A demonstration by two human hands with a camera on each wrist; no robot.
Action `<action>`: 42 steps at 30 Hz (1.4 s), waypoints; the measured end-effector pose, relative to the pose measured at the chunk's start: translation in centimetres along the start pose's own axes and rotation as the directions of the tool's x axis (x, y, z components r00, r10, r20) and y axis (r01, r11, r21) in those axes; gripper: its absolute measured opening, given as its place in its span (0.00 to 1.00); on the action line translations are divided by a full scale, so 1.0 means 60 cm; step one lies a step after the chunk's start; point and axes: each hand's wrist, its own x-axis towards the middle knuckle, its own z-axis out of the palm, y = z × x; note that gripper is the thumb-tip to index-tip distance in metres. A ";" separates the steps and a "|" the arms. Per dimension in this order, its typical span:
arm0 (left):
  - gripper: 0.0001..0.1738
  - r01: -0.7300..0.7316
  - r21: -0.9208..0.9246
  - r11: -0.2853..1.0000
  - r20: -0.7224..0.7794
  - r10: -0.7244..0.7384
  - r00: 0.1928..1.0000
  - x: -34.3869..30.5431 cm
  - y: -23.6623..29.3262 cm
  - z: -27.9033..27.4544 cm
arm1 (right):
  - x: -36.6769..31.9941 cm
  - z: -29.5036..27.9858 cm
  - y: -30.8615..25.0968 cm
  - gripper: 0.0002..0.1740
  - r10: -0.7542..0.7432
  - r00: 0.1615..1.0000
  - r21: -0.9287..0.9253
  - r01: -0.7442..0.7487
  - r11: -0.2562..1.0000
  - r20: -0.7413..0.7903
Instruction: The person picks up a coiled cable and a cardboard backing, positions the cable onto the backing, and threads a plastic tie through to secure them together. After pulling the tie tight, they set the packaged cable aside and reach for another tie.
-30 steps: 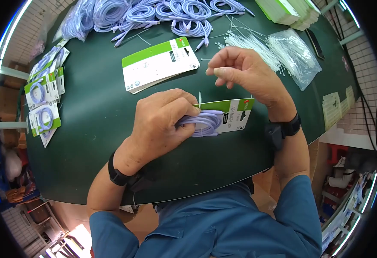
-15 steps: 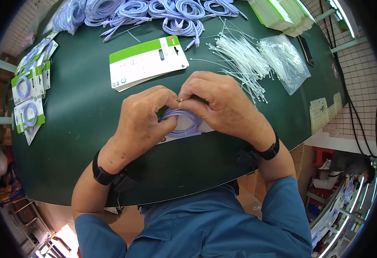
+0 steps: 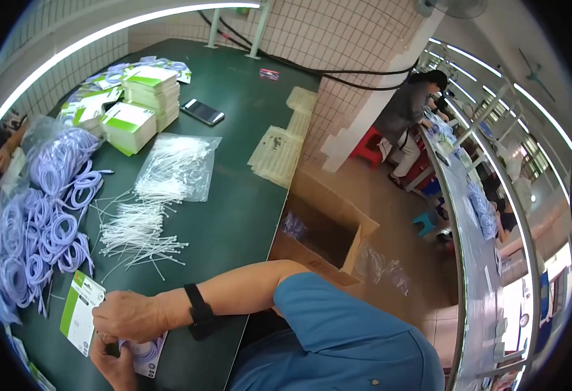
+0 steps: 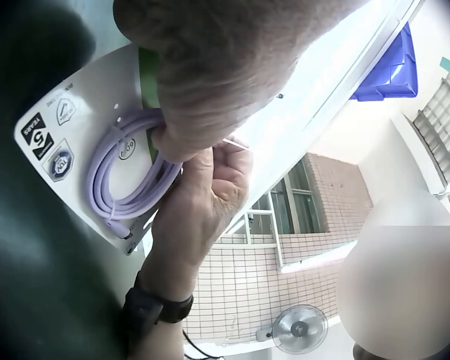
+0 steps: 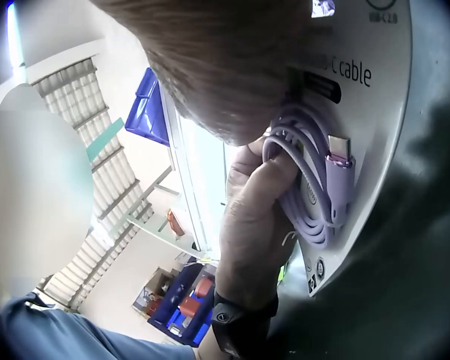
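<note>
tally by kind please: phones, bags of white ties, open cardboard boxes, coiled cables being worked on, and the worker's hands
silver-edged black smartphone: 1
clear plastic bag of white cable ties: 1
open brown cardboard box: 1
coiled purple cable at the hands: 1
left hand, right hand: 2
total: 6

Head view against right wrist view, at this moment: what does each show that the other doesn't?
Only the head view: the phone, the heap of white ties, the pile of purple coils and the cardboard box beside the table.

Only the right wrist view: the cable's bare metal plug and readable "C cable" print.

Both: the left hand and right hand, close together over the cable on its card.
</note>
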 end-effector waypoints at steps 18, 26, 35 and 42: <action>0.23 0.011 0.229 0.973 0.067 -0.027 0.997 0.000 0.053 0.002 | 0.005 0.005 -0.004 0.17 0.163 0.985 0.010 -0.164 0.986 0.048; 0.09 -0.048 0.022 0.999 -0.004 0.048 0.999 0.005 -0.009 0.013 | 0.004 -0.052 0.000 0.25 0.158 0.952 0.370 -0.251 0.894 0.262; 0.08 0.094 -0.034 0.995 -0.010 -0.095 0.995 0.003 0.036 0.009 | 0.016 -0.066 0.006 0.25 0.175 0.926 0.332 -0.290 0.898 0.335; 0.09 0.105 -0.089 0.991 0.020 -0.104 0.994 0.003 0.031 0.002 | 0.024 -0.072 0.007 0.23 0.179 0.910 0.385 -0.327 0.863 0.373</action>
